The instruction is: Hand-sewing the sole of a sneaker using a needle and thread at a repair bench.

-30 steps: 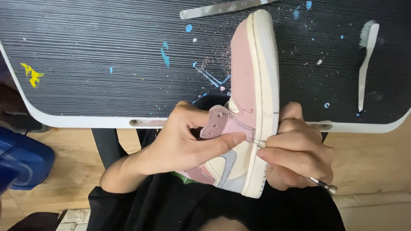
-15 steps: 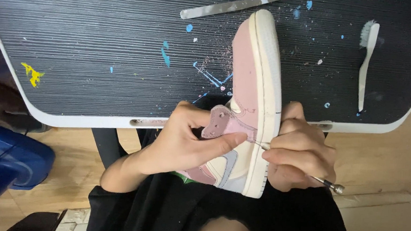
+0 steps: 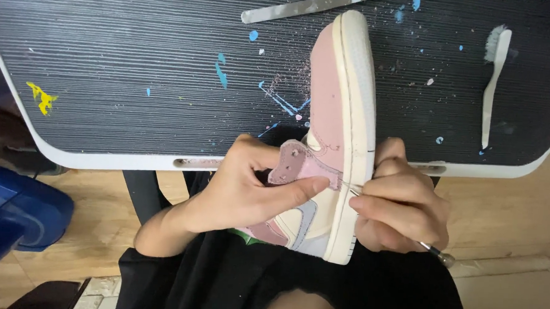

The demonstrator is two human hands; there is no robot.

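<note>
A pink and cream sneaker (image 3: 337, 101) lies on its side over the near edge of a dark ribbed table (image 3: 136, 59), its white sole turned right. My left hand (image 3: 254, 188) grips the shoe's upper and presses a pink eyelet flap with the thumb. My right hand (image 3: 398, 205) rests against the sole and holds a thin metal tool (image 3: 436, 251). The tool's fine tip touches the seam where the flap meets the sole. Its rounded end sticks out past my palm.
A flat metal file (image 3: 301, 8) lies at the table's far side. A white brush (image 3: 493, 78) lies at the right. Blue and yellow paint flecks dot the table. A blue object (image 3: 15, 210) stands on the wooden floor at left.
My right hand and the thin tool have shifted slightly along the seam. The shoe and my left hand stay almost still.
</note>
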